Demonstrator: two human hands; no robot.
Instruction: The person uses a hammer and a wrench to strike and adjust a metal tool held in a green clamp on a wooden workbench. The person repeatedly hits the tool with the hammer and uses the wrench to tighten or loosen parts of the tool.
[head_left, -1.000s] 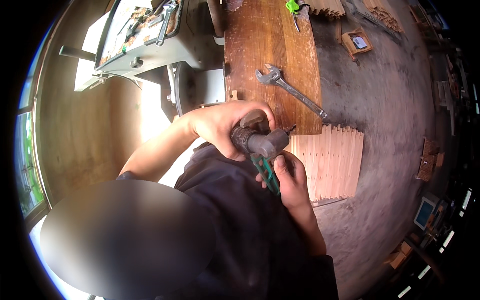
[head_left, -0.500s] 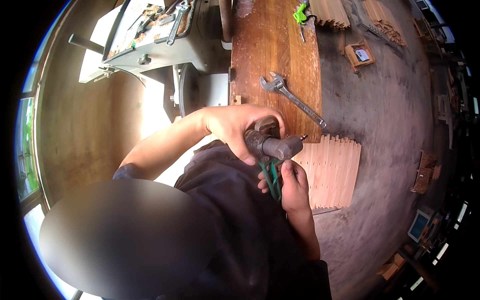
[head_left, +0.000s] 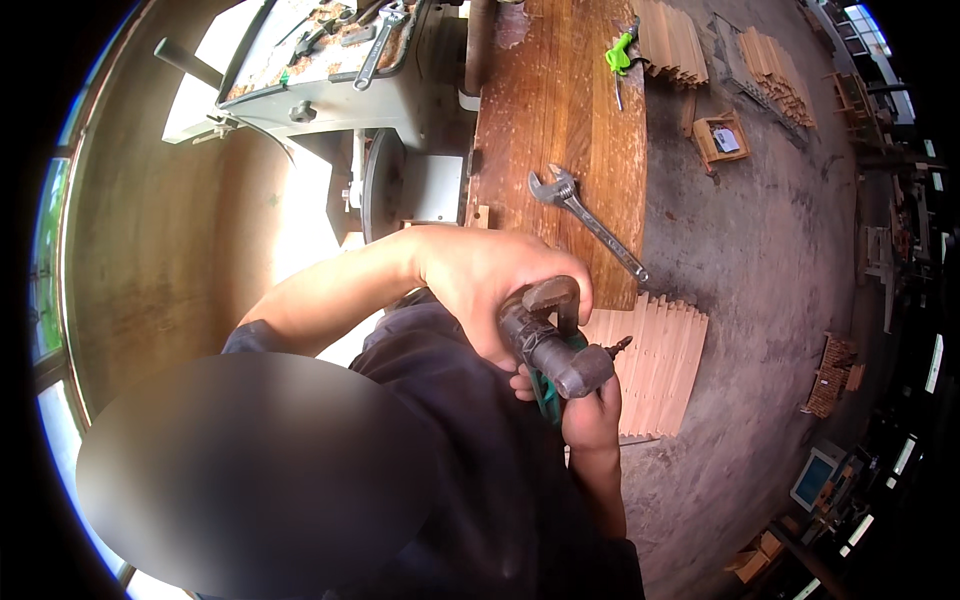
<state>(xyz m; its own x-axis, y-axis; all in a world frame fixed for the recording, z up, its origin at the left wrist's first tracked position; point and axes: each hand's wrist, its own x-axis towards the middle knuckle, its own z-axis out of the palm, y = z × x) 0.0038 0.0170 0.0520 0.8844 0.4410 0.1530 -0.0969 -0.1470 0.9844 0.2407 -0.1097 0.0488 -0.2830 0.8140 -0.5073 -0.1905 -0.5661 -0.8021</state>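
While your left hand curls round the dark tool at the frame's centre, which hides part of your grip, your right hand just below is closed round the half-covered green piece.

Wooden bench: ahead of you; brown plank top, worn finish.
On bench: adjustable wrench, lying diagonally near your end; lime-green tool with thin shaft, farther off by the right edge.
Machine-top tray: to your left, black-rimmed; bears wood shavings, second adjustable wrench, smaller dark hand tools.
Concrete floor: grey, stained, to your right; open-topped wooden box resting on it.
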